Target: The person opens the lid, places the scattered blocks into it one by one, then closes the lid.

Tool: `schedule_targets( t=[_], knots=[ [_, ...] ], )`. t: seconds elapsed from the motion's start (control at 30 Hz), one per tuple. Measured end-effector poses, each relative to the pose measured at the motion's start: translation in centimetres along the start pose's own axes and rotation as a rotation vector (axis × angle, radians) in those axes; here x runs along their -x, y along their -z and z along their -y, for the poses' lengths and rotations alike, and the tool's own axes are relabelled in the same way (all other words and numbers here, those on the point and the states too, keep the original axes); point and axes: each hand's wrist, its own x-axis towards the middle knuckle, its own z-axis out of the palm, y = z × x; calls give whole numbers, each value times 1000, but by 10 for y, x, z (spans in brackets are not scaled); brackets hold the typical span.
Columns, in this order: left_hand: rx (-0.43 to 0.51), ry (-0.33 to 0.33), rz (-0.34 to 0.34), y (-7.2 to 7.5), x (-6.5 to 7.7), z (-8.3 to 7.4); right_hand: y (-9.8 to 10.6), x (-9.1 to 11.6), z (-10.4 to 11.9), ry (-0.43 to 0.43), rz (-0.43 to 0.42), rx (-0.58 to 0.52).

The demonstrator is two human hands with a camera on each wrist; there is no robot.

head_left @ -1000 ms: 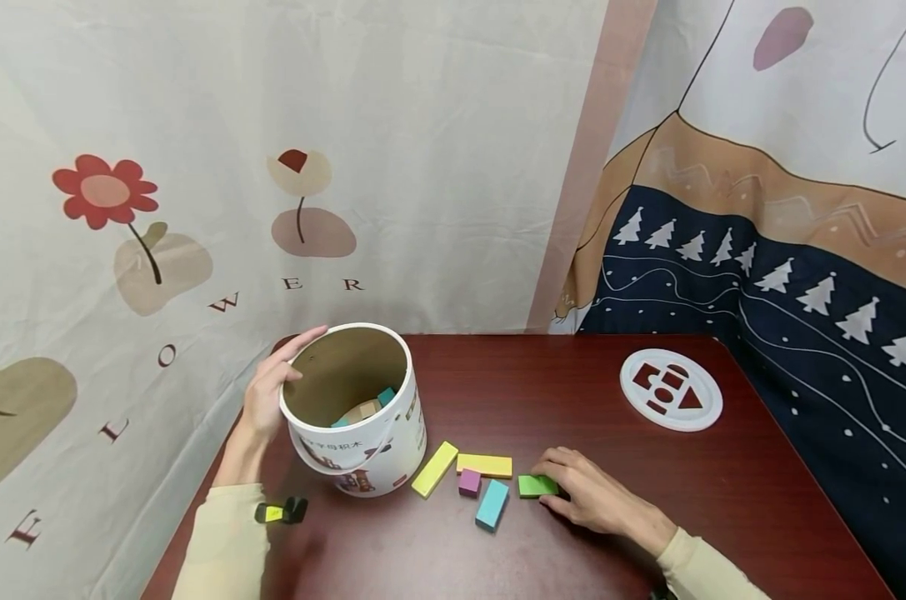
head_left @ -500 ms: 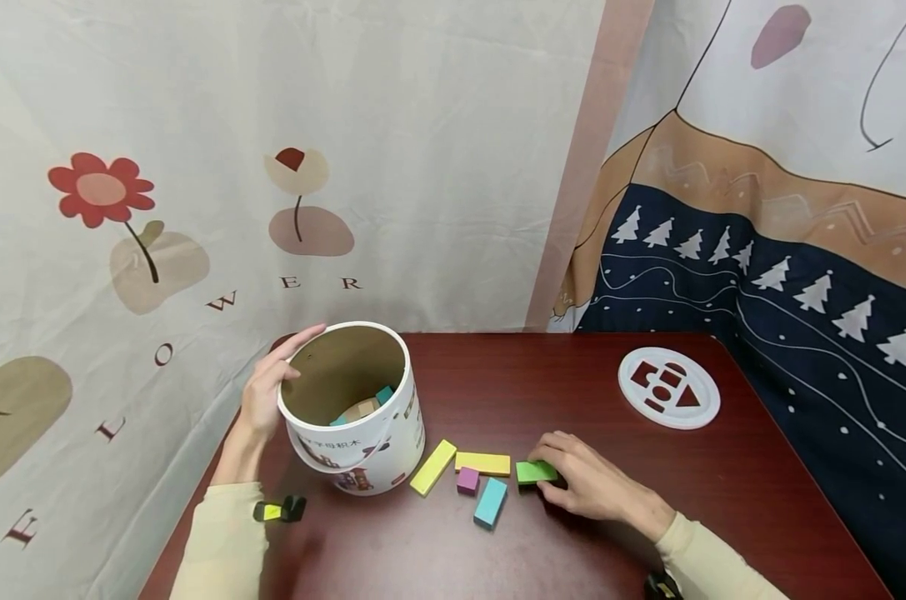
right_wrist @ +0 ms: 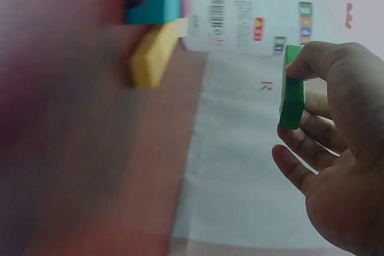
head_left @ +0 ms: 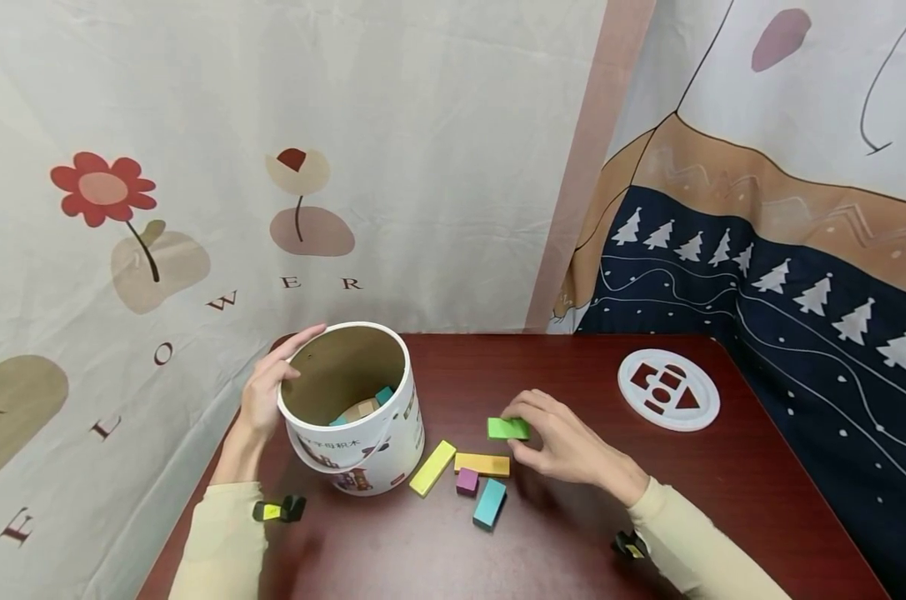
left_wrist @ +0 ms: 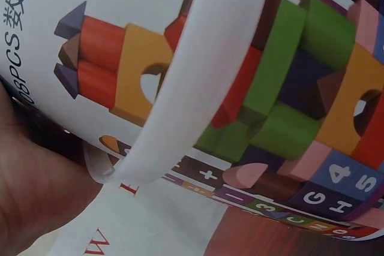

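Observation:
On the left stands a white printed bucket (head_left: 403,433) with a handle, also close up in the left wrist view, where its printed wall (left_wrist: 264,94) fills most of the picture. My left hand (head_left: 263,398) grips its rim, the thumb over the edge. Wooden blocks (head_left: 362,410) lie inside it. A green block (head_left: 503,429) is pinched between thumb and fingers of my right hand (head_left: 565,442), raised off the table. The right wrist view shows the green block (right_wrist: 292,91) edge-on in the right hand (right_wrist: 354,130).
Right of the bucket lie a yellow block (head_left: 433,468), an orange-yellow block (head_left: 483,465), a purple cube (head_left: 467,481) and a blue block (head_left: 489,504). A white round lid (head_left: 708,408) with shaped holes rests at the table's (head_left: 723,517) back right. Printed curtains (head_left: 453,167) hang behind.
My right hand has lifted the green block off the table and carried it leftward and away from me, toward the bucket. The left hand and bucket have stayed put.

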Motion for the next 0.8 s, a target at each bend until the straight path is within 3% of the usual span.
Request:
schedule_targets(
  t=[0.4,0.6,0.8],
  knots=[
    [30,-35,13,0,0,-2,11,-64,25,121,-147,-71],
    [25,-6,5,0,0,-2,14,-95,42,165,-217,-76],
    [29,22,4,1,0,-2,14,-121,58,207,-222,-87]
  ],
)
